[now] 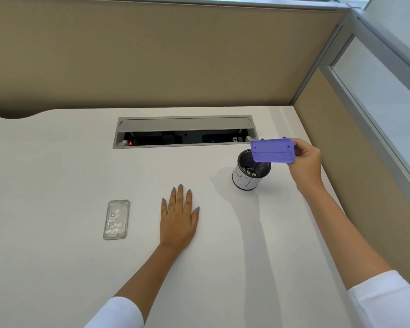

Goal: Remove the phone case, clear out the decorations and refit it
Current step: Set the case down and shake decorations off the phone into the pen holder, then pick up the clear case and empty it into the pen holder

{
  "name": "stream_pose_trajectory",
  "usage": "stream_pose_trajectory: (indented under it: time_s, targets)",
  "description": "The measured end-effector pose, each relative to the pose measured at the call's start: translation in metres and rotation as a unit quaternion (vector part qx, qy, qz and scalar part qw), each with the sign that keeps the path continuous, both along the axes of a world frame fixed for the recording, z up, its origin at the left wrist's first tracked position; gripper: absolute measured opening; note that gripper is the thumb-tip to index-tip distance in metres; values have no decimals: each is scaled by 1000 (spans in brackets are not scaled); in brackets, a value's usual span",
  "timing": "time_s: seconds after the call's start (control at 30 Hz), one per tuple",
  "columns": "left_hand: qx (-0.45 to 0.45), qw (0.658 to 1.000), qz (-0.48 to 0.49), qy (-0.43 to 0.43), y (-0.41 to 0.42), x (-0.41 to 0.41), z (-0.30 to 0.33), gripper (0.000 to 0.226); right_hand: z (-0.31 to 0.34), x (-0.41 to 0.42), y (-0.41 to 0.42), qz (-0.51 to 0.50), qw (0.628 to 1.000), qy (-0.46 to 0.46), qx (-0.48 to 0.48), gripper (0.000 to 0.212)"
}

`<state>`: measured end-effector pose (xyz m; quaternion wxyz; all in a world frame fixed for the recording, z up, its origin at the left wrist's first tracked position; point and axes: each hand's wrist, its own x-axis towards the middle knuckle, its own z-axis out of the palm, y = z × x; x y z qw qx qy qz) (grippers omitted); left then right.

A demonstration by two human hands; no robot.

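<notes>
My right hand [305, 159] grips one end of a purple phone-shaped block [272, 150] and holds it tilted just above a black mesh cup [250, 171]. Small white decorations lie inside the cup. A clear phone case [116, 219] lies flat on the white desk [57, 174] at the left, with pale shapes showing inside it. My left hand [179, 216] rests flat on the desk, fingers spread, a little to the right of the case and not touching it.
An open grey cable tray [185, 131] is set into the desk at the back, with a red light inside. Beige partition walls [152, 55] close off the back and right. The desk's right edge runs close to the cup.
</notes>
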<state>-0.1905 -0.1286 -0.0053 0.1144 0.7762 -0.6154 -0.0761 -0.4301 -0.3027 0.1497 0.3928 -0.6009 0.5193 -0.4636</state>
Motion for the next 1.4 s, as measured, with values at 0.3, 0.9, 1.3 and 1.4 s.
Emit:
stream_pose_trajectory:
  time_s: [0.3, 0.9, 1.3, 1.4]
  targets:
    - [10, 1000, 3, -2, -1, 0, 1, 58, 1, 24, -1, -6, 930, 292, -221, 29]
    - [-41, 817, 147, 556, 20, 6, 58, 40, -42, 91, 94, 64, 973, -89, 204, 37]
    - [-51, 804, 171, 568, 52, 15, 64, 41, -100, 134, 160, 54, 942, -120, 307, 38]
    - [-56, 829, 181, 526, 56, 20, 60, 27, -100, 140, 171, 55, 950, -93, 292, 33]
